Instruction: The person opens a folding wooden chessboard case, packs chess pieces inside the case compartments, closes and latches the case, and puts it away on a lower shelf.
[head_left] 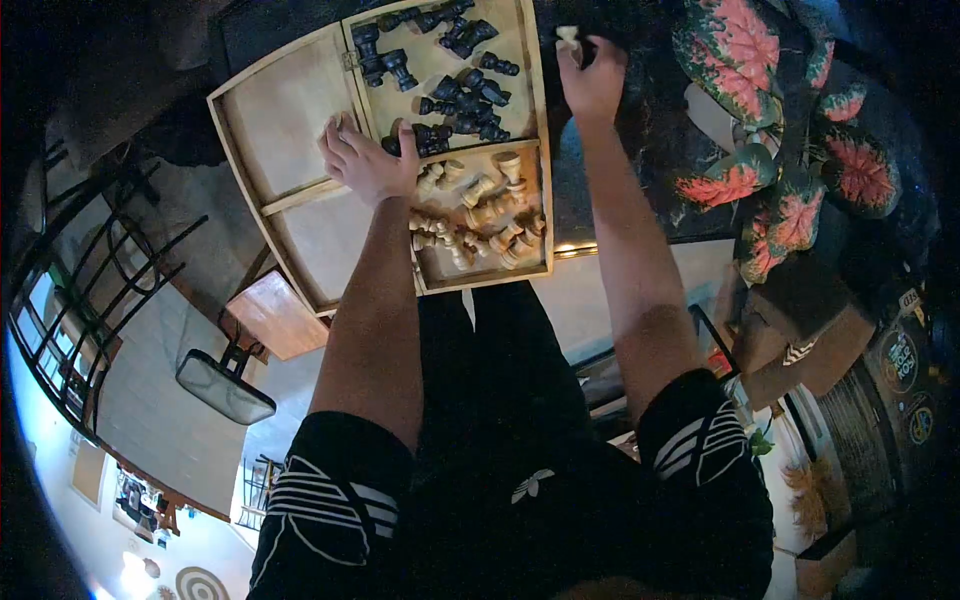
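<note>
A wooden folding chess box (547, 215) lies unfolded, its inner side up. Black chess pieces (463, 100) fill its upper right compartment, and light wooden chess pieces (470, 215) lie jumbled in the one below. My left hand (372, 165) rests across the box's middle wall with fingers apart, the thumb beside a black piece (432, 138). Past the right rim, above the dark tabletop, my right hand (595, 85) pinches a light chess piece (568, 36) between thumb and fingers; its lower part is hidden by the fingers.
Right of the box stands a plant with pink and green leaves (795, 215). Cardboard boxes (805, 325) are at the lower right. To the left are a metal-framed chair (110, 260), a wooden panel (280, 315) and a dark-framed seat (225, 388).
</note>
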